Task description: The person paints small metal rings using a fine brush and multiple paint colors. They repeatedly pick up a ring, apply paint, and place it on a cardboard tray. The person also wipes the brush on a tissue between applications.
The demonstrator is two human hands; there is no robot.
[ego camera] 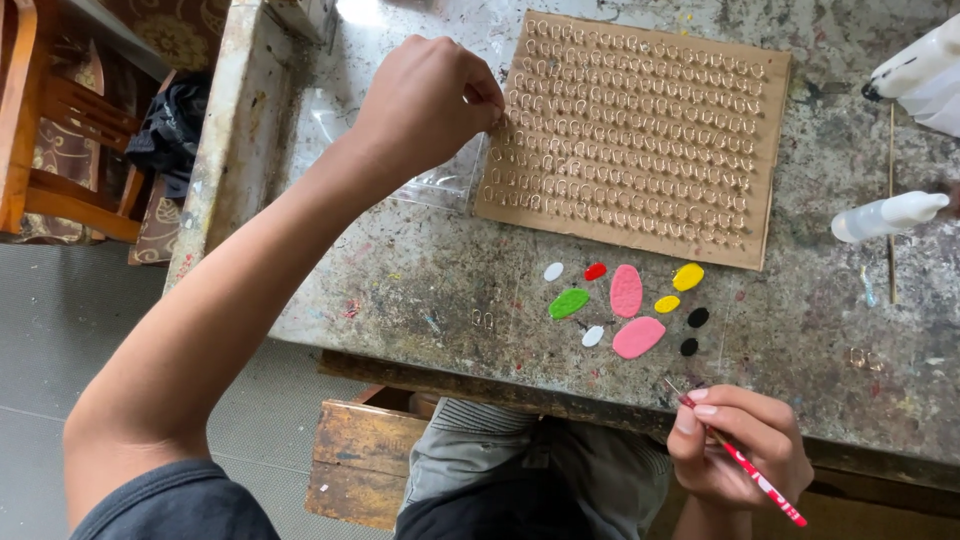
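Your left hand [432,98] was stretched out over the tabletop [420,290], fingers pinched together at the left edge of the cardboard sheet [640,130]. Thumb & fingertips were closed on one of the small clear pieces [600,150] that sat in rows on the sheet; couldn't tell if the piece was lifted or only touched. Just below and left of that hand lay a clear plastic bag [440,185], partly under the wrist.

Your right hand [735,445] was down near the table's front edge, close to your body, fingers clamped on a thin red & white brush [755,475]. Its tip pointed up-left toward the paint blobs [630,305] just above that hand: white, red, green, 2 pink, 2 yellow, 2 black, all apart from each other, none touching the brush.

Well to the right of the right hand and further out lay a white squeeze bottle [885,215] on its side, w/ a thin wooden stick [890,200] beside it. Another white container [925,70] sat at the far right corner. Two loose clear pieces [482,320] lay between your hands on the bare top.
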